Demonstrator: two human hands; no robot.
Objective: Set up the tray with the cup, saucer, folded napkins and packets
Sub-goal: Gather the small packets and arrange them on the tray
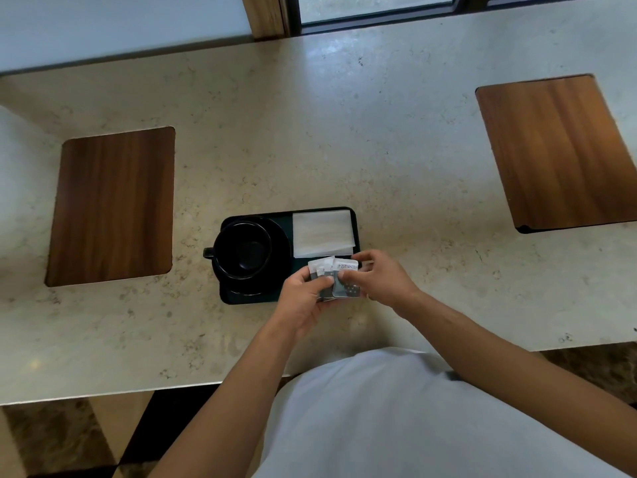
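Observation:
A black rectangular tray [256,299] lies on the stone counter in front of me. On its left half a black cup [243,250] sits on a black saucer [280,244], handle pointing left. White folded napkins [322,232] fill the tray's far right corner. Over the near right corner, my left hand [303,296] and my right hand [381,279] both pinch a small fan of grey and white packets [339,277]. The tray surface below the packets is hidden by my fingers.
Two wooden boards lie flat on the beige counter [344,132], one at the left [110,205] and one at the far right [558,150]. A window frame runs along the back edge. The counter's front edge is close to my body.

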